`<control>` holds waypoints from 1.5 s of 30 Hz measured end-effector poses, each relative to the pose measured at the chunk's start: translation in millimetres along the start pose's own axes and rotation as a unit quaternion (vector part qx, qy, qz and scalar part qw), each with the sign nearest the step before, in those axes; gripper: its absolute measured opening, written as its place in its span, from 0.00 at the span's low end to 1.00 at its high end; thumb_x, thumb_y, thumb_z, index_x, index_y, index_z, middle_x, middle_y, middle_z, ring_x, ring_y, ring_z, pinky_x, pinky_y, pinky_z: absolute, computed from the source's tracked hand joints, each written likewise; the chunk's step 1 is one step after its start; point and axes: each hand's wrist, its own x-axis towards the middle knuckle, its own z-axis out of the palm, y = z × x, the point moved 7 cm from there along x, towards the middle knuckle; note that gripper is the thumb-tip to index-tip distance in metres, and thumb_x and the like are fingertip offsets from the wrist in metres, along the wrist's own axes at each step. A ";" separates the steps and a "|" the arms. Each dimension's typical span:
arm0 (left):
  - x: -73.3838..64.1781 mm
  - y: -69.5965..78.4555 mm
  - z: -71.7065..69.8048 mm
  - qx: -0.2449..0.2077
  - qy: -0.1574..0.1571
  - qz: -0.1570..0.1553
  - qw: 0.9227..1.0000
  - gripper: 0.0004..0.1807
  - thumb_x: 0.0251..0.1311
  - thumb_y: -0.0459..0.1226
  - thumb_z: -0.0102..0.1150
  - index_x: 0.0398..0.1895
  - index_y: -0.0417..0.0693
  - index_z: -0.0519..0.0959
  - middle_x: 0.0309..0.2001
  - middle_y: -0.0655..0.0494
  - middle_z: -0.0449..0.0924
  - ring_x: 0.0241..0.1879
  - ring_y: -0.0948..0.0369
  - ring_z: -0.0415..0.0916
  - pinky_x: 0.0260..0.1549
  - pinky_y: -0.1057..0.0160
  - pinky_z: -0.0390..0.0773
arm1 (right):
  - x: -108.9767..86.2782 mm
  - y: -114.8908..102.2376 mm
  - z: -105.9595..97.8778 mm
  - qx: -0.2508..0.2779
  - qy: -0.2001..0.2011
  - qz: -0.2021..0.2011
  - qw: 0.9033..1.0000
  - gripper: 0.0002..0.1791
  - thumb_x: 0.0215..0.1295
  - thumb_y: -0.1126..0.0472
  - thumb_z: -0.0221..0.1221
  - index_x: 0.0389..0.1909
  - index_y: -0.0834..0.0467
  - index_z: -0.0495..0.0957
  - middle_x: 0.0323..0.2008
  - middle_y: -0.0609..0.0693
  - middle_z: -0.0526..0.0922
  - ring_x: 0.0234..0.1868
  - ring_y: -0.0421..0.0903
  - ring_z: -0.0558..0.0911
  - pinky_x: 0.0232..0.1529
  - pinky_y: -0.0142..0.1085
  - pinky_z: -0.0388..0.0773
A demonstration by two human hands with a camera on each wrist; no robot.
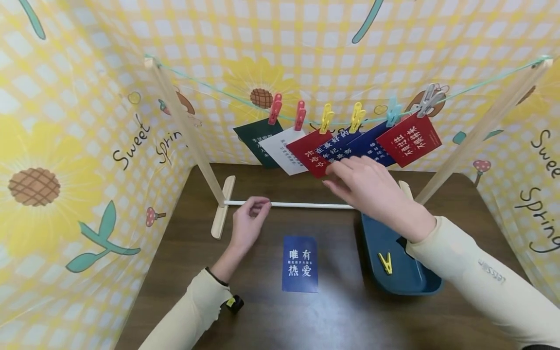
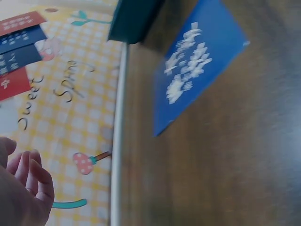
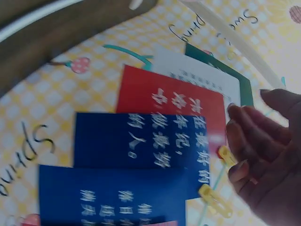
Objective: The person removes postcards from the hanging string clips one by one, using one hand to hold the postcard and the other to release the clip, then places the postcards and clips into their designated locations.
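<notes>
- Six small cards hang by clips from a green line (image 1: 210, 88) strung between two wooden posts (image 1: 183, 126): from left to right a dark green card (image 1: 255, 141), a white card (image 1: 282, 151), a middle red card (image 1: 306, 149), two blue cards (image 1: 374, 136) and an end red card (image 1: 409, 141).
- The right hand (image 1: 369, 187) is raised in front of the middle of the row, fingers loosely bent, thumb apart, with nothing visible in its grasp; whether it touches a card I cannot tell.
- The left hand (image 1: 246, 222) is near the white rod (image 1: 310, 205), fingers relaxed and curved, holding nothing visible.
- A loose blue card (image 1: 300, 264) lies flat, white writing upward, on the dark bench (image 1: 262, 321) between the arms.
- To its right, a yellow clip (image 1: 385, 264) rests in a dark blue tray (image 1: 413, 284).
- The loose card looks thin, light and fairly stiff, likely smooth and apt to slide; lifting one edge with a fingertip, then pinching that edge, should avoid creasing it.
- The clip looks light and hard; its two tail ends are the place to squeeze.
</notes>
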 end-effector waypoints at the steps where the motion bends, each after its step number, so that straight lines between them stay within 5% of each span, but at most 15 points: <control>1: 4.5 1.6 -2.8 -0.013 0.005 -0.002 1.000 0.08 0.70 0.34 0.66 0.47 0.39 0.86 0.39 0.44 0.88 0.35 0.53 0.85 0.35 0.71 0.80 | 5.4 -2.2 -3.2 0.004 0.004 -0.009 1.000 0.16 0.62 0.55 0.74 0.46 0.59 0.84 0.40 0.55 0.90 0.36 0.51 0.85 0.40 0.44 0.82; 8: 35.2 15.4 -15.3 -0.100 0.020 -0.005 0.995 0.12 0.70 0.31 0.64 0.52 0.33 0.83 0.41 0.41 0.85 0.32 0.57 0.83 0.27 0.72 0.78 | 44.5 -18.7 -31.8 0.015 0.051 -0.095 0.994 0.19 0.60 0.54 0.76 0.47 0.60 0.85 0.44 0.56 0.89 0.43 0.53 0.85 0.46 0.47 0.82; 13: 53.2 17.2 -20.9 -0.161 0.047 -0.007 0.986 0.14 0.71 0.32 0.65 0.54 0.32 0.81 0.40 0.53 0.83 0.30 0.57 0.81 0.23 0.72 0.75 | 71.8 -23.2 -48.9 0.007 0.075 -0.121 0.990 0.18 0.63 0.56 0.74 0.48 0.62 0.85 0.44 0.58 0.89 0.44 0.55 0.83 0.46 0.46 0.81; 16: 61.6 17.6 -22.7 -0.185 0.054 -0.004 0.981 0.16 0.70 0.33 0.65 0.57 0.32 0.81 0.44 0.47 0.85 0.27 0.61 0.80 0.21 0.72 0.72 | 88.1 -22.4 -55.4 0.000 0.086 -0.128 0.988 0.15 0.67 0.58 0.70 0.48 0.64 0.84 0.45 0.59 0.87 0.48 0.56 0.80 0.50 0.46 0.81; 21: 72.3 19.5 -21.7 -0.221 0.049 -0.003 0.974 0.20 0.70 0.32 0.65 0.62 0.33 0.79 0.56 0.35 0.83 0.23 0.63 0.78 0.18 0.72 0.70 | 115.1 -16.2 -59.6 0.013 0.070 -0.097 0.993 0.16 0.71 0.58 0.67 0.52 0.65 0.83 0.50 0.59 0.86 0.55 0.56 0.77 0.58 0.46 0.78; 28: 77.9 23.1 -20.3 -0.241 0.050 -0.008 0.969 0.17 0.70 0.29 0.64 0.60 0.34 0.79 0.48 0.55 0.86 0.20 0.65 0.76 0.18 0.73 0.71 | 143.2 -4.4 -46.0 0.034 -0.037 -0.015 0.999 0.28 0.73 0.51 0.65 0.65 0.63 0.77 0.63 0.60 0.80 0.65 0.57 0.71 0.68 0.47 0.71; 37: 81.9 27.3 -16.6 -0.238 0.045 0.000 0.970 0.16 0.70 0.29 0.64 0.58 0.33 0.80 0.44 0.59 0.86 0.18 0.64 0.76 0.18 0.73 0.71 | 153.5 11.9 -31.0 0.092 -0.136 0.080 0.983 0.35 0.76 0.42 0.59 0.75 0.58 0.69 0.68 0.55 0.78 0.75 0.54 0.64 0.74 0.51 0.64; 41: 82.3 28.2 -16.8 -0.239 0.051 -0.005 0.970 0.14 0.70 0.28 0.64 0.56 0.33 0.80 0.41 0.59 0.86 0.18 0.65 0.76 0.17 0.73 0.71 | 156.6 12.7 -25.8 0.110 -0.141 0.076 0.981 0.32 0.76 0.44 0.59 0.73 0.59 0.71 0.65 0.55 0.81 0.69 0.53 0.74 0.72 0.50 0.66; 45: 82.3 26.6 -16.5 -0.245 0.051 -0.016 0.968 0.12 0.70 0.30 0.65 0.53 0.37 0.80 0.39 0.58 0.85 0.17 0.66 0.75 0.18 0.73 0.70 | 157.8 13.3 -20.4 0.140 -0.147 0.075 0.976 0.26 0.78 0.47 0.58 0.68 0.57 0.76 0.62 0.54 0.83 0.45 0.49 0.88 0.62 0.45 0.77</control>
